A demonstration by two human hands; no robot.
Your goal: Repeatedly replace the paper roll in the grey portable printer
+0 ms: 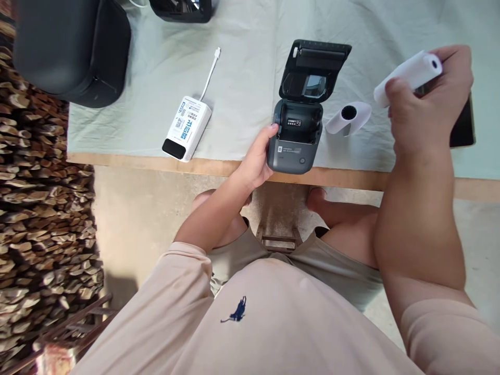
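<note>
With its lid (pixel 312 70) swung up, a dark grey portable label printer (pixel 291 156) sits at the table's front edge, its paper bay bare inside. My left hand (pixel 259 156) grips the printer's left side, thumb on the upper rim. Over to the right, my right hand (pixel 425 104) is raised and closed on a white paper roll (pixel 408 75) with a small dark core hole. Between the printer and that hand, a second white paper roll (pixel 353 115) with a wider dark core lies on the cloth, its loose end curling out.
A white power bank (pixel 187 127) with a short cable lies left of the printer. Behind my right wrist is a dark flat device (pixel 464 122), partly hidden. A black case (pixel 74 47) and a black object (pixel 182 8) are at the back left. Stacked firewood (pixel 42 208) lines the left.
</note>
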